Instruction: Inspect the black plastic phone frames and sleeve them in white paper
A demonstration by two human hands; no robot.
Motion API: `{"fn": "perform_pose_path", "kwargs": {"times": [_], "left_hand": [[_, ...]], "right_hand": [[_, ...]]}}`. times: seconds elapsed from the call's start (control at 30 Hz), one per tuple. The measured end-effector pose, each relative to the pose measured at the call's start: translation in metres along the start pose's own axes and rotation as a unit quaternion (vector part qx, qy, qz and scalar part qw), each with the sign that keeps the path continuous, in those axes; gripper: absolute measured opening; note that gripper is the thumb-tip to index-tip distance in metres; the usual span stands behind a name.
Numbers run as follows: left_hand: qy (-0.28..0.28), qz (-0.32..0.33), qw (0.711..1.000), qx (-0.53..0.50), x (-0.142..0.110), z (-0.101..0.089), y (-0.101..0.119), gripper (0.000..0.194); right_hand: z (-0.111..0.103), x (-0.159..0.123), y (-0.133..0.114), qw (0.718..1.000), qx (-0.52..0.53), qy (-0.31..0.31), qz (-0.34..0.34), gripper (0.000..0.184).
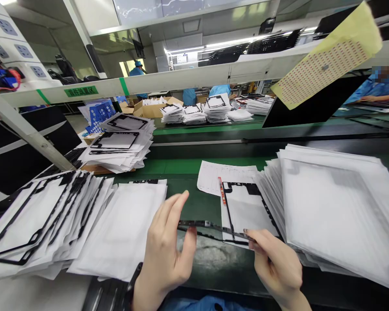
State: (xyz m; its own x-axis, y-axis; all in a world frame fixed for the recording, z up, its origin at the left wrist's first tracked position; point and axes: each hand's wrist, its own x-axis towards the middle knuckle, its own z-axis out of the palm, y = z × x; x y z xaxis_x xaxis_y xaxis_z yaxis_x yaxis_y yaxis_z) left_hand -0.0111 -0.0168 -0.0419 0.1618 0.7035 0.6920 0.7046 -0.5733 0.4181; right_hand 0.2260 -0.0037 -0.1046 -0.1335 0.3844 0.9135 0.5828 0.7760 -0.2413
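A thin black rectangular frame [210,226], seen nearly edge-on, is held over the green work surface. My right hand [277,261] pinches its right end between thumb and fingers. At the other end is my left hand [168,242], its fingers stretched upward and apart from the thumb. The frame's left end lies between them, near the thumb tip; whether they touch, I cannot tell. Behind my right hand, another black frame [229,216] lies flat on a white sheet [243,203]. A red-and-white marked strip [221,191] rests along that sheet's left edge.
Stacked white sleeves [324,203] rise at the right. More sleeves [126,229] and a pile with black frames [48,203] spread at the left, with another pile [119,147] behind. A printed paper [210,175] lies mid-surface. A white rail [181,80] crosses ahead; people work beyond.
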Motion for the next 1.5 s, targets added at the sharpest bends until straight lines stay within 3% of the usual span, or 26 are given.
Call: {"fn": "perform_pose_path", "kwargs": {"times": [0.17, 0.33, 0.57, 0.7, 0.83, 0.93, 1.03, 1.17, 1.33, 1.5], "left_hand": [[0.107, 0.024, 0.993, -0.053, -0.002, 0.000, 0.017, 0.018], [0.134, 0.032, 0.990, -0.026, 0.000, -0.005, 0.027, 0.032], [0.143, 0.022, 0.989, -0.025, 0.003, -0.004, 0.030, 0.032], [0.192, 0.013, 0.981, -0.029, 0.006, 0.001, 0.033, 0.052], [0.268, -0.029, 0.960, -0.082, 0.001, 0.006, 0.015, 0.035], [0.354, -0.089, 0.915, -0.173, 0.000, 0.006, -0.011, 0.033], [0.410, -0.122, 0.876, -0.221, 0.003, 0.005, -0.033, 0.036], [0.389, -0.184, 0.850, -0.306, 0.006, 0.004, -0.047, 0.041], [0.371, -0.207, 0.835, -0.350, 0.003, 0.006, -0.058, 0.050], [0.398, -0.209, 0.826, -0.340, 0.000, 0.011, -0.064, 0.058]], "right_hand": [[-0.005, 0.006, -0.008, 0.998, -0.018, -0.002, -0.058, 0.040], [-0.008, 0.005, -0.007, 0.997, -0.012, -0.003, -0.075, 0.044], [-0.007, 0.002, -0.005, 0.998, -0.015, 0.001, -0.057, 0.038], [-0.006, 0.017, -0.014, 0.996, -0.035, -0.020, -0.082, 0.030], [-0.010, 0.031, -0.017, 0.995, -0.023, -0.054, -0.086, 0.017], [-0.018, 0.031, -0.008, 0.999, 0.016, -0.040, 0.002, 0.010], [-0.024, 0.029, -0.003, 0.984, 0.155, -0.019, 0.086, 0.020], [-0.023, 0.037, -0.014, 0.959, 0.278, -0.008, 0.063, 0.021], [-0.023, 0.052, -0.034, 0.965, 0.262, -0.021, 0.019, 0.018], [-0.028, 0.051, -0.045, 0.971, 0.235, -0.036, 0.028, 0.022]]}}
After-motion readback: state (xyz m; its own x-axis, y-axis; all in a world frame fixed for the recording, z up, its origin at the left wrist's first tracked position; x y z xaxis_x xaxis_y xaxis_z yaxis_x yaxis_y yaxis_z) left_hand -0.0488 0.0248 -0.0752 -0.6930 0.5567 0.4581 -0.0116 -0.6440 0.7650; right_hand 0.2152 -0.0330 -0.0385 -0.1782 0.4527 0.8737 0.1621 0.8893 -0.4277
